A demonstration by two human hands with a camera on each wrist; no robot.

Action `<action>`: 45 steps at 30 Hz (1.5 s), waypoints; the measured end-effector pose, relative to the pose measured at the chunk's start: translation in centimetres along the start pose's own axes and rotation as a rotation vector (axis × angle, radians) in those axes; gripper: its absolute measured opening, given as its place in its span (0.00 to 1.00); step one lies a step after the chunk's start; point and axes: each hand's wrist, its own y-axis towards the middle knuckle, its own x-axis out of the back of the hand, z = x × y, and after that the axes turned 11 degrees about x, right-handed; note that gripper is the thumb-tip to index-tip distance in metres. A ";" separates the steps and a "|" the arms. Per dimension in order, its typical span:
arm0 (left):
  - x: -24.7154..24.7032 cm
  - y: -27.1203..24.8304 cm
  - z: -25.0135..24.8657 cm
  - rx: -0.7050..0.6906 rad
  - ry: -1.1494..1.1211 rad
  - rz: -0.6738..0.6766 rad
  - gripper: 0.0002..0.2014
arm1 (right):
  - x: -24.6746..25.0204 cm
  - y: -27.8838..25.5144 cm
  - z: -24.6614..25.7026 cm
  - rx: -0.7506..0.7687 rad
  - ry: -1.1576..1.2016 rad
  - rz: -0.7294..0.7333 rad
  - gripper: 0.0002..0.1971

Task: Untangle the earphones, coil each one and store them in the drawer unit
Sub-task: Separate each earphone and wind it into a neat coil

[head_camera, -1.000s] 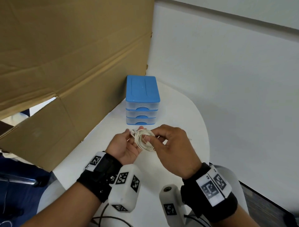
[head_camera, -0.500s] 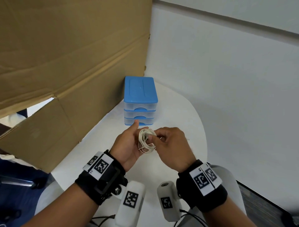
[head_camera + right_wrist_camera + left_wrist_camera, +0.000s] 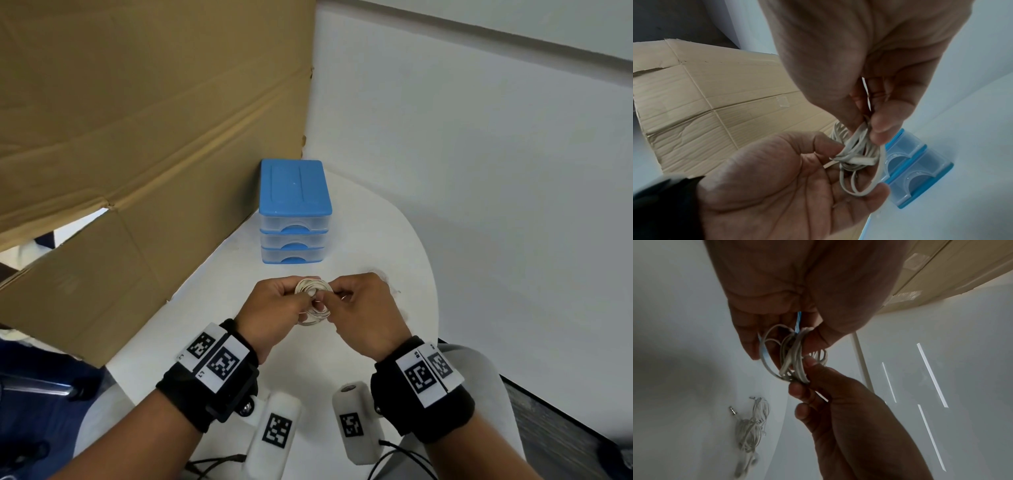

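Observation:
A white earphone, wound into a small coil [image 3: 313,301], hangs just above the white table between both hands. My left hand [image 3: 297,298] grips the coil's left side, thumb through the loops [image 3: 793,356]. My right hand [image 3: 335,295] pinches the bundle [image 3: 857,155] between thumb and forefinger. A second white earphone [image 3: 752,426] lies bunched on the table with its jack showing; in the head view my right hand hides it. The blue drawer unit [image 3: 294,212] stands just beyond the hands, with all three drawers shut [image 3: 916,170].
A large cardboard sheet [image 3: 137,137] walls off the left side behind the drawer unit. A white wall [image 3: 479,171] stands to the right. The round table's edge [image 3: 431,274] curves close by on the right. Wrist-camera cables trail at the near edge.
My left hand has rolled from palm-up to knuckles-up and curled its fingers round the coil. The right hand keeps its pinch on the bundle.

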 end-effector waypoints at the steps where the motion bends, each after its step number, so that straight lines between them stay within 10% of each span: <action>1: 0.0 0.1 0.0 0.000 -0.013 -0.018 0.14 | -0.1 0.0 0.0 -0.003 0.001 0.002 0.10; 29: 0.3 1.0 0.8 -0.090 -0.114 -0.196 0.09 | -2.2 -0.4 -0.9 0.099 -0.062 -0.126 0.09; 38: 0.4 0.6 0.5 -0.100 -0.105 0.025 0.14 | -0.5 0.1 -0.8 -0.014 0.027 -0.131 0.11; 45: -0.3 0.7 0.6 -0.083 -0.064 -0.079 0.07 | -0.2 0.4 -1.6 -0.039 0.092 -0.059 0.09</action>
